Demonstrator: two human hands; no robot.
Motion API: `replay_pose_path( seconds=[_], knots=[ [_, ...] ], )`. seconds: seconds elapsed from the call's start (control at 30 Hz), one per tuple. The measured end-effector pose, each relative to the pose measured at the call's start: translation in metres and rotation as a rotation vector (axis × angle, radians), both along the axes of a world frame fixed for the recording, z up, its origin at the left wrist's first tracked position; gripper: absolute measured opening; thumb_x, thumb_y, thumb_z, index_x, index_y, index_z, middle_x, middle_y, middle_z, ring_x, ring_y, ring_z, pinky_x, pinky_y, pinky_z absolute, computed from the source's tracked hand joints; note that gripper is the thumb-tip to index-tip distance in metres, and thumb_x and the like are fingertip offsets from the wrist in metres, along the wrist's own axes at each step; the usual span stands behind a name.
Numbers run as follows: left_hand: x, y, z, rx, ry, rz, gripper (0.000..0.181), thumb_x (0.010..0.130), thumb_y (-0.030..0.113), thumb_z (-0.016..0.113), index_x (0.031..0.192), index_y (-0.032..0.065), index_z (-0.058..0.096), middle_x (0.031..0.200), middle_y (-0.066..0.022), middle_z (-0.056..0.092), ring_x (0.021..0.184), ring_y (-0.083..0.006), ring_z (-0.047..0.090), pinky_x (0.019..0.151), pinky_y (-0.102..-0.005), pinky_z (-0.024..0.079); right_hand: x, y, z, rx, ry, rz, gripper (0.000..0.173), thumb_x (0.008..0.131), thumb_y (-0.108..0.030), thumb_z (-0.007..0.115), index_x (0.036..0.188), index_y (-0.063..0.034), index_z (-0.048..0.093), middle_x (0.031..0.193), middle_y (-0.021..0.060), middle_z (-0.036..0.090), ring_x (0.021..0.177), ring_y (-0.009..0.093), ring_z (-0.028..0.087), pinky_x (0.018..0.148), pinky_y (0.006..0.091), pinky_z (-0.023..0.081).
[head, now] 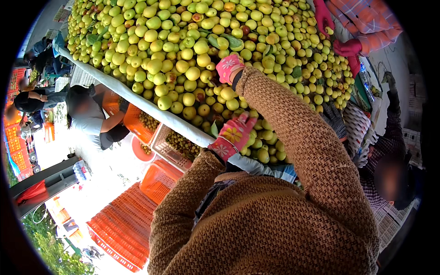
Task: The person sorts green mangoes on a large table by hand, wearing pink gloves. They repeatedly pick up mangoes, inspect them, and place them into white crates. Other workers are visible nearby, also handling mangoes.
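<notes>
A large heap of green-yellow jujube-like fruits (192,73), some with brown or red patches, lies before me with a few green leaves (234,42) among them. In a pink floral glove, my left hand (234,135) rests palm down on the fruits by the padded near edge; its fingertips touch them, and whatever lies under the palm is hidden. My right hand (229,68), gloved alike, reaches farther onto the heap, its fingers bent down among the fruits. Whether it grips one cannot be seen.
A pale padded rim (137,99) borders the heap. Beyond it stand orange crates (135,120), a white crate (172,144) of small brownish fruits and stacked orange crates (120,223). A co-worker's red-gloved hand (347,47) and another's grey-gloved hand (334,120) are at the right.
</notes>
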State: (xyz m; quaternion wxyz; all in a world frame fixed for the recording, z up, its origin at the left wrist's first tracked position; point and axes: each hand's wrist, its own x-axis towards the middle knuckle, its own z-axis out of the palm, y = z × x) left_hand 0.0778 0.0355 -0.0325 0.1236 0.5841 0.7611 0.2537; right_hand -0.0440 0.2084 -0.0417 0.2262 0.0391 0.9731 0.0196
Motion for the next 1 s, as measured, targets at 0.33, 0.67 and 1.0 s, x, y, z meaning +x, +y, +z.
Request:
replay_pose_path(
  seconds=[0.33,0.67,1.0],
  knots=[
    [-0.080,-0.035,0.033,-0.185,0.053,0.238,0.029,0.077,0.012,0.057,0.106,0.0133,0.062,0.096,-0.0119,0.063,0.083,-0.0340,0.062,0.069,-0.0446,0.052,0.094,0.009,0.019,-0.205,0.040,-0.024,0.025,0.075,-0.026,0.066,0.096,-0.0132,0.066,0.088,0.0064,0.069,0.084,0.027,0.067,0.065,0.0422,0.050],
    [-0.100,-0.035,0.008,-0.634,0.095,0.163,0.029,0.085,0.029,0.057,0.101,0.0041,0.057,0.096,-0.0155,0.063,0.090,-0.0340,0.061,0.075,-0.0450,0.050,0.114,0.014,0.016,-0.480,0.296,-0.232,0.026,0.078,-0.021,0.061,0.100,-0.0081,0.058,0.090,0.0124,0.065,0.083,0.032,0.064,0.070,0.0444,0.050],
    [-0.085,-0.036,0.017,-0.626,-0.148,0.095,0.051,0.076,0.038,0.064,0.110,0.0009,0.057,0.102,-0.0208,0.062,0.100,-0.0369,0.058,0.085,-0.0436,0.046,0.067,-0.025,-0.005,-0.029,0.182,-0.090,0.014,0.074,-0.016,0.062,0.081,-0.0082,0.072,0.082,0.0112,0.069,0.078,0.029,0.067,0.063,0.0402,0.053]
  ],
)
